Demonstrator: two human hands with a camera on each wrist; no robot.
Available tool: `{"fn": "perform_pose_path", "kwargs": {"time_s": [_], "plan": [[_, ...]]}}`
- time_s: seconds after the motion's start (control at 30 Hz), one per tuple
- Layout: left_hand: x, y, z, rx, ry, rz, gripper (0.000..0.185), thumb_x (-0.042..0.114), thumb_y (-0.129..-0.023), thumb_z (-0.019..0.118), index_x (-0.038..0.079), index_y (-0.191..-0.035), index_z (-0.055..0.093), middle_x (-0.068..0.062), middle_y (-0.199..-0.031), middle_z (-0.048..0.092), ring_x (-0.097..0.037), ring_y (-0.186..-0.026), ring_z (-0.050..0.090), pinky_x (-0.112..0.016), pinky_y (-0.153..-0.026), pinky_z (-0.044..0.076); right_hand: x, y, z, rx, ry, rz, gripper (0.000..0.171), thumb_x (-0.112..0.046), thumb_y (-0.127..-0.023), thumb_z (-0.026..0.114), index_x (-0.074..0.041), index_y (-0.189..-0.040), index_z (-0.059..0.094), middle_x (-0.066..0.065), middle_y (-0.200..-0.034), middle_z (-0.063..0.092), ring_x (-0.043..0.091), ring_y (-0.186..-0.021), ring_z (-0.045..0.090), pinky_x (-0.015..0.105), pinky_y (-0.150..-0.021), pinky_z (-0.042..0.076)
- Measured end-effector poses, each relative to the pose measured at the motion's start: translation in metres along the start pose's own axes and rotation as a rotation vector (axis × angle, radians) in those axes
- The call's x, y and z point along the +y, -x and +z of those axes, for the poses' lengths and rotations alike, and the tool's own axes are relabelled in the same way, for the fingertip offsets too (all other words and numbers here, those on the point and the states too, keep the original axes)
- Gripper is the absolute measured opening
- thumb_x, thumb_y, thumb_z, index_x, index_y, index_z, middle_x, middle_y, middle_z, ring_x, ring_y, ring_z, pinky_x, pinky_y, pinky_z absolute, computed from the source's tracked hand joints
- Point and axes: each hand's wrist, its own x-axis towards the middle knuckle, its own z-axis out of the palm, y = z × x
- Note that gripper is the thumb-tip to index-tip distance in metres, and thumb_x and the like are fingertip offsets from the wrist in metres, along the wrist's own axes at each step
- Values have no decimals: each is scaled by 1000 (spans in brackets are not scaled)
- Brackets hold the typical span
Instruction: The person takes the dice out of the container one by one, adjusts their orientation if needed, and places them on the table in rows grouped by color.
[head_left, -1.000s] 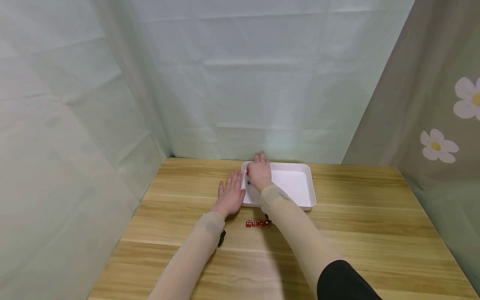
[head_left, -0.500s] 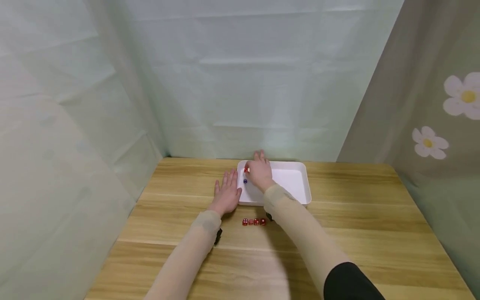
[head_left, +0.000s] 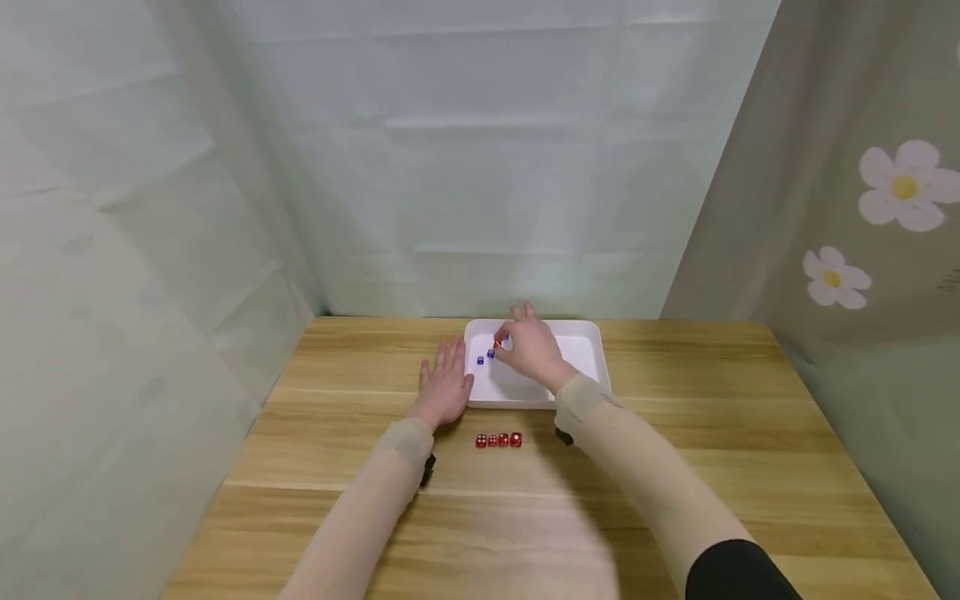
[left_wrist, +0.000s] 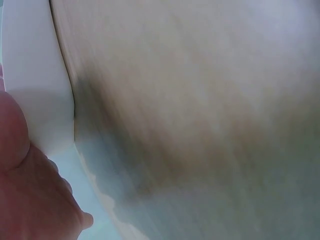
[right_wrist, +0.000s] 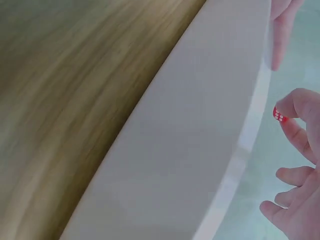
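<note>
From the head view, the right hand hovered over the white tray, pinching a red die at its fingertips, with two blue dice just left of it. Flat and spread, the left hand rested on the wooden table against the tray's left edge; four red dice sat in a row nearer than both hands.

Up close in the left wrist view, only blurred skin touched the tray. The right wrist view showed the die pinched at a fingertip above the tray rim.
</note>
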Motion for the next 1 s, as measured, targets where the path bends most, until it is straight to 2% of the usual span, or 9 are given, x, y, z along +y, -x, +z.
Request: {"fn": "perform_pose_path", "kwargs": {"time_s": [0.27, 0.43, 0.63, 0.87, 1.0], "plan": [[-5, -2, -2, -7, 8, -7, 72, 33, -116, 37, 2, -171, 2, -14, -180, 0, -38, -164, -3, -66, -128, -1, 0, 29, -13, -4, -57, -49, 12, -25, -87, 81, -17, -96, 81, 25, -164, 44, 50, -157, 26, 56, -124, 34], [-9, -5, -2, -15, 19, -17, 73, 34, -116, 37, 3, -171, 1, -12, -180, -1, -36, -165, -6, -66, -128, -3, 0, 48, -18, -12, -87, -69, 8, -24, -85, 78, -19, -92, 79, 23, -165, 43, 48, -159, 23, 53, -125, 35], [-14, -9, 2, -27, 32, -20, 74, 35, -115, 37, 5, -171, -2, -11, -180, -5, -35, -164, -10, -66, -127, -6, 5, 72, -23, -20, -101, -96, 6, -25, -84, 79, -20, -87, 77, 26, -164, 43, 50, -158, 22, 57, -124, 34], [-11, -5, 0, -11, 24, -19, 73, 34, -115, 36, 4, -171, 0, -12, -180, -2, -36, -165, -6, -66, -128, -2, 14, 94, -17, -47, -86, -113, 6, -25, -83, 80, -25, -87, 75, 26, -166, 40, 52, -158, 20, 62, -123, 33], [-10, -3, -2, -10, 16, -14, 73, 34, -116, 36, 4, -171, 0, -13, -180, -2, -36, -165, -6, -67, -128, -1, 14, 103, -13, -27, -59, -156, 7, -23, -83, 79, -26, -88, 74, 26, -166, 39, 53, -158, 20, 64, -122, 33]]}}
